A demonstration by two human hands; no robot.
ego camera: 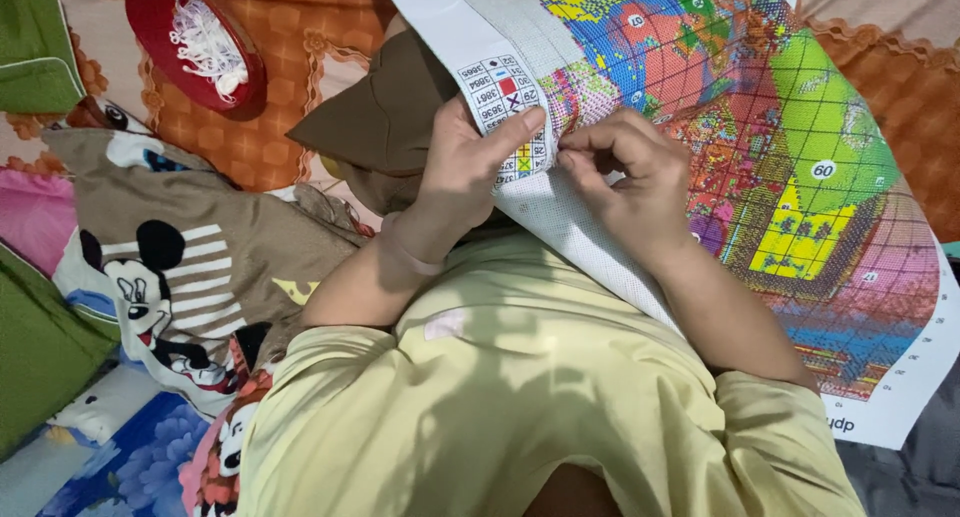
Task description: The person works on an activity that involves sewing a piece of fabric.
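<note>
A large cross-stitch canvas [800, 147] printed with a bright multicoloured grid pattern lies over my lap, its white border folded toward me. My left hand [465, 172] grips the folded white edge from beneath, thumb pressed on top beside the colour key squares. My right hand [630, 182] rests on the canvas with fingertips pinched together at the edge of the stitched area, next to my left thumb; whatever they pinch is too small to see. I wear a pale yellow top [520, 397].
A red round dish [160, 17] holding white threads sits at the upper left on an orange patterned cloth [290, 47]. A brown cloth with cartoon figures [190, 267], green fabric [35, 347] and a blue floral sheet [130, 457] lie at the left.
</note>
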